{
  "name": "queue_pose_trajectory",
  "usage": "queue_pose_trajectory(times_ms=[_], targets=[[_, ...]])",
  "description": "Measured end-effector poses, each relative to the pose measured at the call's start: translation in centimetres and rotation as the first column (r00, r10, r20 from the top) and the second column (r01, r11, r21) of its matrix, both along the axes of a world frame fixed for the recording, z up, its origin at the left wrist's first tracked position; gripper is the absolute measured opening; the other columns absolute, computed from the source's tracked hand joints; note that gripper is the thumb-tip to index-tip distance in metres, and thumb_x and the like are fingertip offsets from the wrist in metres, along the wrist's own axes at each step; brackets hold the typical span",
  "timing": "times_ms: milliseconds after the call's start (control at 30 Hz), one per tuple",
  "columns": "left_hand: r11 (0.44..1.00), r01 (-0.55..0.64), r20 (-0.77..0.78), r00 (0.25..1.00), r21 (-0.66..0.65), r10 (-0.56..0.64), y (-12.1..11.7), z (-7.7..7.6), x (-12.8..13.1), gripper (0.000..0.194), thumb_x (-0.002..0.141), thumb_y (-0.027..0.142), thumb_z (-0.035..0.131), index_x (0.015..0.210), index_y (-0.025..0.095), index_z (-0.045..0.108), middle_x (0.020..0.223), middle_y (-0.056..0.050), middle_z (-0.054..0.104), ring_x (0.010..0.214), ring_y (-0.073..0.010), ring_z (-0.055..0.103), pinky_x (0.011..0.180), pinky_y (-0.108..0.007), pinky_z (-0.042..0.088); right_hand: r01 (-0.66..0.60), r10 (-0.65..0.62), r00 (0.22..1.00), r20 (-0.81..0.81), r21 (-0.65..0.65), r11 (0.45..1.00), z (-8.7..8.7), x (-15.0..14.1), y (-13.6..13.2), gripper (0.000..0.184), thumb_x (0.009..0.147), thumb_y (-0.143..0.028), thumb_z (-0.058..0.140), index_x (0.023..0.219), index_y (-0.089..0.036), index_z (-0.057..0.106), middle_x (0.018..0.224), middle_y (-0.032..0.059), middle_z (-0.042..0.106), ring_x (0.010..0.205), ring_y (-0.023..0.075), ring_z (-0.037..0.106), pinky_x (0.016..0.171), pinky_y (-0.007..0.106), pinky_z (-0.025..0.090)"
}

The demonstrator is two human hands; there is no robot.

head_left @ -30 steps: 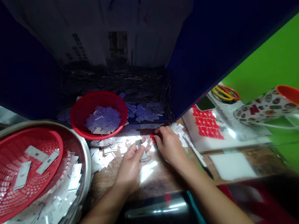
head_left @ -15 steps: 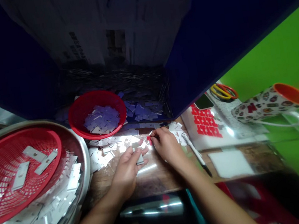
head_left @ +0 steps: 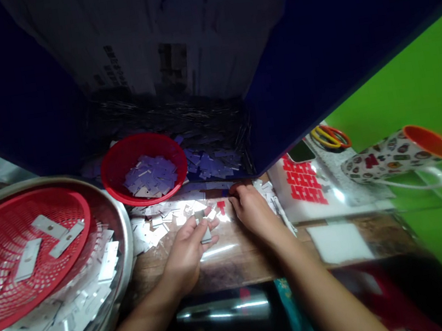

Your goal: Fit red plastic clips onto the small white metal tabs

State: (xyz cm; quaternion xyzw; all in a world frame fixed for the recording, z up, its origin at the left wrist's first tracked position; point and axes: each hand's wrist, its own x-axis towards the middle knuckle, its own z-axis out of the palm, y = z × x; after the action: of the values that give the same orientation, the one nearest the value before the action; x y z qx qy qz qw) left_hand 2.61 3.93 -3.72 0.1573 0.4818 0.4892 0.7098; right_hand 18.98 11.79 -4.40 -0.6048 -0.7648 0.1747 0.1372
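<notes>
Within left hand, grey plate, long axis pointing forward

Shows grey on the held strip, red on 2 baskets, green on the wall, orange inside the mug, multicoloured motifs on its white outside.

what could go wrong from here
The small red piece lies loose-looking beside the right hand, so a brush could shift it. The grey plate in the left hand might drop among the scattered white plates and get mixed up.
</notes>
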Motion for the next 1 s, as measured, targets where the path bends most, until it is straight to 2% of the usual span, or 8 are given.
queue_pose_trajectory(times_ms=[167,267,333,467,567,700,1000], targets=[[1.000,0.001,0.005,1.000,-0.006,-0.001,0.1,0.1,0.0,0.023,0.083,0.036,0.065,0.098,0.019,0.065,0.148,-0.011,0.045,0.125,-0.0315,0.052,0.100,-0.050,0.042,-0.041,0.043,0.998,-0.045,0.051,0.998,0.1,0.2,-0.4,0.017,0.089,-0.014,0.049,0.102,-0.017,0.060,0.099,0.0094,0.059,0.093,0.0215,0.057,0.085,0.032,0.045],[1.000,0.004,0.010,1.000,-0.008,-0.004,0.1,0.0,0.0,0.022,0.083,0.036,0.065,0.099,0.020,0.064,0.146,-0.010,0.047,0.126,-0.0320,0.051,0.101,-0.052,0.041,-0.085,0.091,0.989,-0.117,0.056,0.995,0.2,-0.2,-0.9,0.013,0.089,-0.015,0.049,0.097,-0.019,0.059,0.095,0.0062,0.057,0.088,0.0197,0.057,0.079,0.030,0.046],[1.000,0.007,0.013,1.000,-0.007,-0.007,0.1,-0.1,0.0,0.022,0.084,0.035,0.064,0.100,0.020,0.064,0.147,-0.010,0.046,0.126,-0.0319,0.050,0.101,-0.052,0.040,-0.074,0.079,0.988,-0.135,0.039,0.996,0.3,-0.5,-1.3,0.011,0.088,-0.015,0.051,0.092,-0.019,0.059,0.092,0.0053,0.057,0.083,0.0194,0.057,0.077,0.030,0.046],[1.000,0.012,0.021,1.000,0.000,-0.012,0.1,-0.1,-0.1,0.024,0.085,0.035,0.063,0.104,0.020,0.064,0.149,-0.010,0.043,0.126,-0.0316,0.050,0.102,-0.051,0.040,0.035,-0.030,0.996,-0.088,0.056,0.998,0.7,-1.4,-2.0,0.008,0.089,-0.017,0.051,0.091,-0.018,0.059,0.093,0.0066,0.054,0.080,0.0198,0.058,0.075,0.030,0.045],[1.000,0.012,0.022,1.000,0.007,-0.012,0.0,-0.2,-0.1,0.025,0.085,0.035,0.063,0.104,0.020,0.064,0.150,-0.011,0.042,0.126,-0.0319,0.050,0.101,-0.051,0.040,0.071,-0.068,0.997,-0.040,0.078,0.994,0.9,-1.9,-2.3,0.010,0.089,-0.017,0.051,0.094,-0.017,0.060,0.098,0.0085,0.054,0.081,0.0203,0.058,0.072,0.029,0.044],[1.000,0.013,0.023,1.000,0.010,-0.013,0.0,-0.4,-0.1,0.025,0.085,0.035,0.063,0.105,0.020,0.064,0.149,-0.011,0.043,0.127,-0.0321,0.050,0.101,-0.051,0.040,0.105,-0.105,0.994,0.042,0.003,0.994,0.8,-2.3,-2.2,0.010,0.088,-0.017,0.052,0.093,-0.018,0.062,0.094,0.0077,0.061,0.079,0.0204,0.059,0.068,0.028,0.040],[0.999,0.027,0.037,0.999,0.026,-0.028,-0.1,-0.7,-0.3,0.027,0.085,0.037,0.063,0.106,0.020,0.065,0.150,-0.010,0.042,0.128,-0.0329,0.049,0.100,-0.049,0.042,0.093,-0.089,0.994,0.066,-0.056,0.994,0.9,-2.4,-1.0,0.011,0.088,-0.016,0.052,0.084,-0.018,0.062,0.086,0.0074,0.066,0.079,0.0193,0.061,0.067,0.026,0.037]])
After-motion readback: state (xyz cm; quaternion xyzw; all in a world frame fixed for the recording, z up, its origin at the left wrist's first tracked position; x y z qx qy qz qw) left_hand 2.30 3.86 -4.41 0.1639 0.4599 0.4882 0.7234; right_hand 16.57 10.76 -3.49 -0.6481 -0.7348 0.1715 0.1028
